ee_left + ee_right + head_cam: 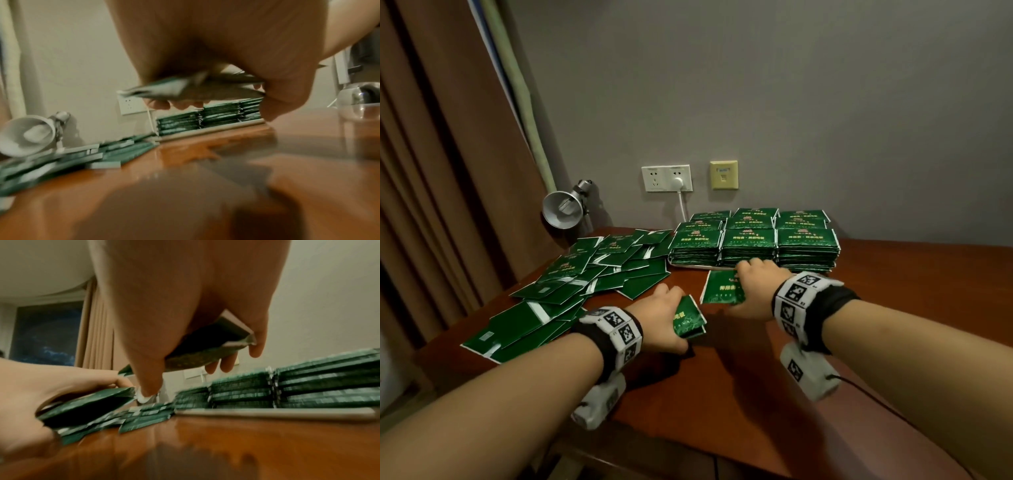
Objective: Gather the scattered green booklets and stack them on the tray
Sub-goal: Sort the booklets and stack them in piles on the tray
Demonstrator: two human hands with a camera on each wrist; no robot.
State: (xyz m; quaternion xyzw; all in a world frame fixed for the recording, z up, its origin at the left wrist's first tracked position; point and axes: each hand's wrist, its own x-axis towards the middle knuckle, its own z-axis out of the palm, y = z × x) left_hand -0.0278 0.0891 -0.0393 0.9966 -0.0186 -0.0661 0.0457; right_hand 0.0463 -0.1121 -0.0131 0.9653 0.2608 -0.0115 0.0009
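Several green booklets (571,284) lie scattered over the left half of the brown table. Neat stacks of green booklets (750,240) fill a pale tray (277,413) at the back. My left hand (664,318) grips a small bunch of booklets (688,318) above the table's middle; in the left wrist view its fingers curl under the bunch (185,87). My right hand (753,287) holds another booklet (722,291) just in front of the tray, with fingers (228,365) curled under it and thumb on top.
A metal clamp lamp (566,205) sits at the table's back left corner by the brown curtain (441,171). Wall sockets (667,178) with a white plug and cord are behind the tray. A glass (359,123) stands at the right in the left wrist view.
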